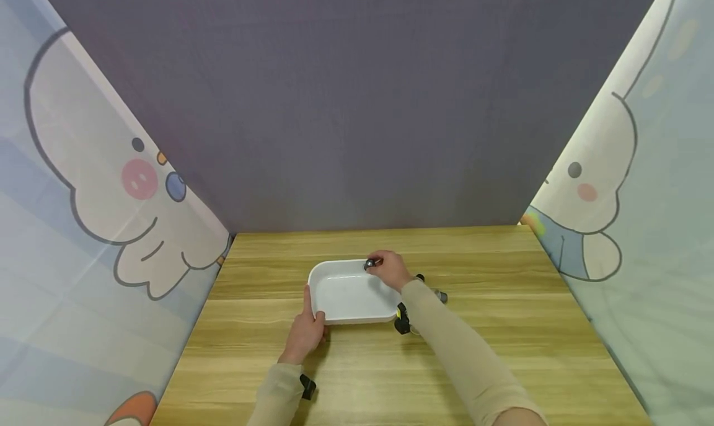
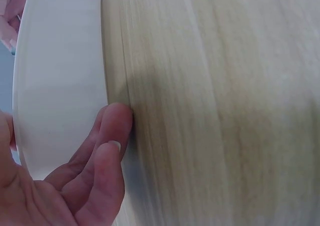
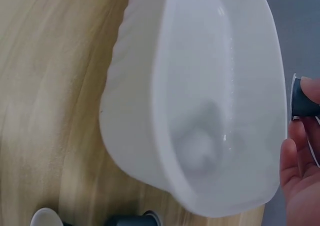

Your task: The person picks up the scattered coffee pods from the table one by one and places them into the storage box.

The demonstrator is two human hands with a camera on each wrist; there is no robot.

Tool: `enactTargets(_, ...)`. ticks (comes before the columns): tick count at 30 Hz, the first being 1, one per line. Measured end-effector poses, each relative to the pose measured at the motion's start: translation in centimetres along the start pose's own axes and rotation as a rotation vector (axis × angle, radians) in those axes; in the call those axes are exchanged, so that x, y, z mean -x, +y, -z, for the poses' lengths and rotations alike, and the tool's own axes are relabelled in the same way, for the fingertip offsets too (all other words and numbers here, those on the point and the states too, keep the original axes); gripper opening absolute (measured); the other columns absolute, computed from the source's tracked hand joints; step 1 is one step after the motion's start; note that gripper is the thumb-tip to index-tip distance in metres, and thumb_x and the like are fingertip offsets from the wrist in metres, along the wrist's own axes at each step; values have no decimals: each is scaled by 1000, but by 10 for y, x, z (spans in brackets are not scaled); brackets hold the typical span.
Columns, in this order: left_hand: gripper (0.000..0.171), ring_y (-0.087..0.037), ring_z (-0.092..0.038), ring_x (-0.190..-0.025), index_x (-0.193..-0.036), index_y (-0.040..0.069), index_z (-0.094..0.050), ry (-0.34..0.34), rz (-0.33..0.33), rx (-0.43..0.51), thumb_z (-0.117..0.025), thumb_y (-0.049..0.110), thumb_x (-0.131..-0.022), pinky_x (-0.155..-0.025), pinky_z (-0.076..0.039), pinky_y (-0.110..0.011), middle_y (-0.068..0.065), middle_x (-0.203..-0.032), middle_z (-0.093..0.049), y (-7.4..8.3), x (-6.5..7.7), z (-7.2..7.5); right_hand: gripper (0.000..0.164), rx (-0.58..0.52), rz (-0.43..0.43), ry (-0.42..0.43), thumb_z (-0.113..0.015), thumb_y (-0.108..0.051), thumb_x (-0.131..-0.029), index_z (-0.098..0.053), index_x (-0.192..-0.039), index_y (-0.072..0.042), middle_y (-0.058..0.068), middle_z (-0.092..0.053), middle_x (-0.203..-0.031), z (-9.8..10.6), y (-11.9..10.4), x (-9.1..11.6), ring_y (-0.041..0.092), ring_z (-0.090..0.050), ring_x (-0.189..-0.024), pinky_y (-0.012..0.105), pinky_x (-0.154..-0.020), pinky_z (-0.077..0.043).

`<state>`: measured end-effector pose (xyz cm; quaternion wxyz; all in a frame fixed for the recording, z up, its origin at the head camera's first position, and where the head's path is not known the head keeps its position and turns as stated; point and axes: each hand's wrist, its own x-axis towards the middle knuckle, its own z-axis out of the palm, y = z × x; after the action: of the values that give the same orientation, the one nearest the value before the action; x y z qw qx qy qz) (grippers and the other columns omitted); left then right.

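A white rectangular dish with rounded corners lies on the table, its inside bare. My left hand grips its near left corner; in the left wrist view the fingers curl against the outer wall and base. Over the far rim, my right hand pinches a small dark coffee capsule between thumb and fingers. Its silvery flanged face turns toward the dish in the right wrist view.
Right of the dish, partly behind the right forearm, lie another dark capsule and a pale round-faced piece. The wood-grain table meets a dark grey panel at the back. Cartoon-printed curtains flank both sides.
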<state>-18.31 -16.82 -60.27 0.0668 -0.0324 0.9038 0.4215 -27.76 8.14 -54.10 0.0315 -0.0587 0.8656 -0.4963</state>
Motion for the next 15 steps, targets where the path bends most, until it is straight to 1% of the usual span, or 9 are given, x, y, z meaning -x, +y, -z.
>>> enactTargets(3,76,-17,-56,-47,-161,16,6,7,-8,-2,-41,21,-101,-50,-43,-33,-2,-60,-60,-2,0,1,31,-11,-9,10,-76,-2,-85,-71,-115,1,7,-69,-99,-6,4,0,20,-61,-87,34,-74,-52)
enactTargets(6,76,-17,-56,-46,-161,15,6,22,-5,-4,-41,19,-101,-49,-42,-33,-3,-58,-59,-3,3,2,28,-12,-12,-12,-75,-2,-85,-71,-112,1,7,-69,-97,-13,8,2,20,-60,-86,33,-73,-52)
enactTargets(9,77,-18,-55,-45,-161,15,6,39,6,-4,-41,19,-100,-49,-42,-34,-3,-56,-58,-3,6,3,26,11,5,-32,-75,-4,-85,-71,-111,0,7,-69,-99,-19,11,1,19,-60,-87,32,-73,-52)
enactTargets(12,77,-18,-56,-46,-161,15,6,34,2,5,-41,20,-100,-49,-43,-34,-3,-58,-59,-1,7,4,27,14,18,-15,-75,-4,-85,-71,-112,0,8,-69,-100,-22,12,0,20,-61,-89,33,-75,-52)
enactTargets(15,77,-17,-56,-47,-161,15,6,27,-1,3,-41,20,-101,-49,-43,-34,-3,-59,-59,1,6,4,29,4,19,4,-75,-3,-85,-71,-113,2,10,-70,-101,-21,10,0,22,-62,-90,35,-77,-52)
